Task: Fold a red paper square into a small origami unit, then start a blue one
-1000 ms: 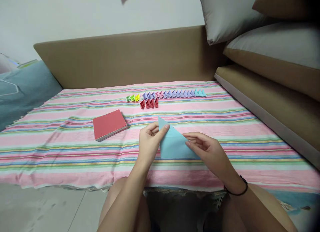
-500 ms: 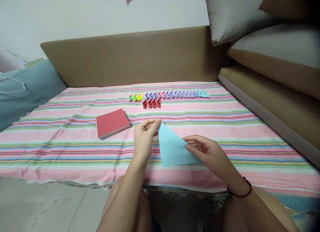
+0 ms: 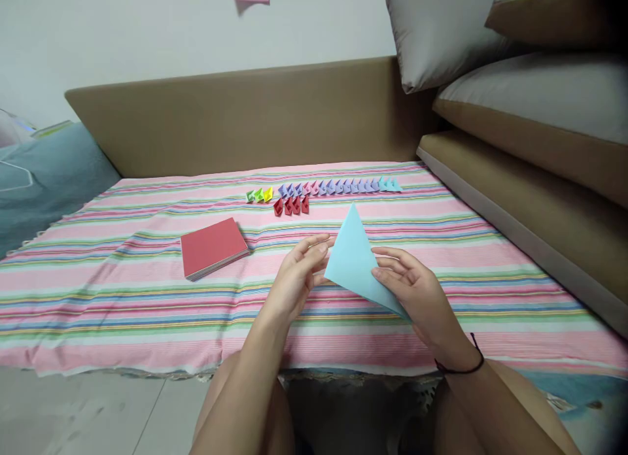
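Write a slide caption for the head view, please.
Folded blue paper in the right grip, left grip nearby, rows of small folded papers beyond.

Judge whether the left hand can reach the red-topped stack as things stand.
Probably yes: the red-topped stack lies close to the left hand, with only striped cloth between them.

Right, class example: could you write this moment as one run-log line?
right hand: holds folded blue paper | left hand: beside paper, contact unclear | red folded pieces: row on striped cloth
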